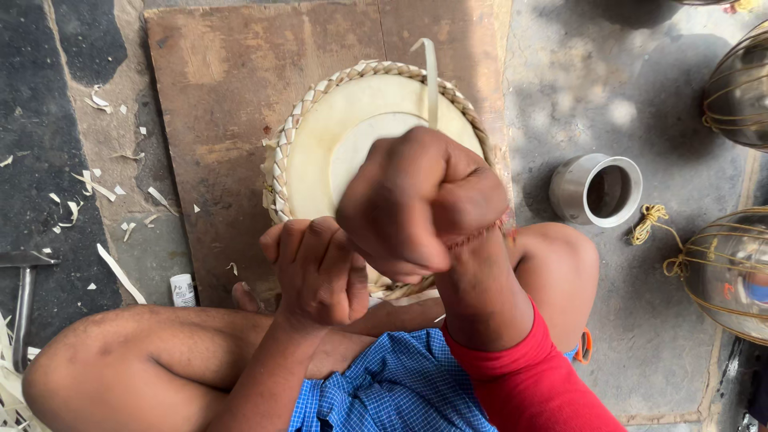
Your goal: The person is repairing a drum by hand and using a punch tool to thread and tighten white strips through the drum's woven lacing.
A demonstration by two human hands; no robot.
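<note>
Floor, far left: a metal tool (pixel 24 300) lies at 8 o'clock from the drum, pale shavings (pixel 88 188) scattered about it on the dark ground.
Small tube: a white tube (pixel 183 290) stands on the floor by the edge of the brown board (pixel 232 88).
Drum: a round drum head (pixel 320 152) with a cream skin and a plaited rim rests on the board, pressed against the person's folded legs.
Left hand: the left hand (pixel 318 268) is clenched at the drum's near rim, at 6 o'clock; what it grips I cannot tell.
Right hand: the right hand (pixel 420 200) is a tight fist over the skin, closed on a pale strip (pixel 431 80) that rises toward 12 o'clock.
Cup: a steel cup (pixel 596 190) lies on its side at 3 o'clock of the drum.
Far right: yellow cord (pixel 650 220) trails to a wire-bound round vessel (pixel 724 272); another vessel (pixel 740 92) sits at 1 o'clock.
</note>
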